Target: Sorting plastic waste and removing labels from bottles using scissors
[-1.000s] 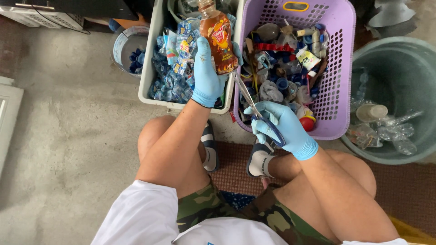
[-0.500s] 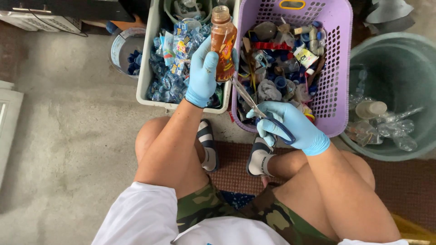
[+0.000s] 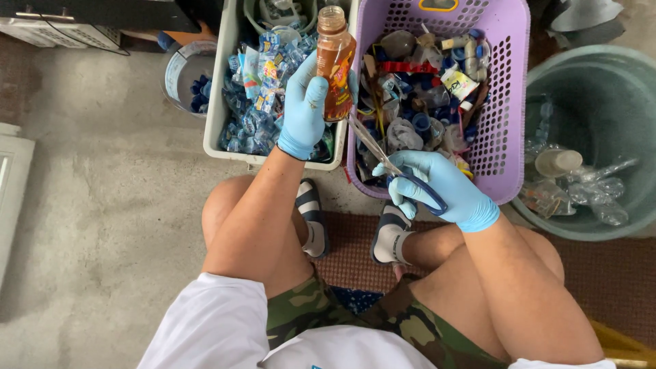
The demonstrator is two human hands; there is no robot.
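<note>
My left hand (image 3: 303, 109), in a blue glove, grips a small capless plastic bottle (image 3: 335, 58) with an orange-brown label, held upright over the gap between two bins. My right hand (image 3: 437, 188), also gloved in blue, holds a pair of blue-handled scissors (image 3: 383, 157). The blades point up and left, and their tips reach the bottle's lower end.
A white bin (image 3: 225, 102) of crushed clear bottles and blue labels stands ahead on the left, a purple basket (image 3: 509, 89) of caps and scraps on the right. A green tub (image 3: 594, 89) with clear bottles is far right. A small bucket (image 3: 181, 75) of blue caps sits left.
The bottle has been turned from tilted to upright and lifted slightly. The scissors' tips have come up to its base. My right hand has barely shifted.
</note>
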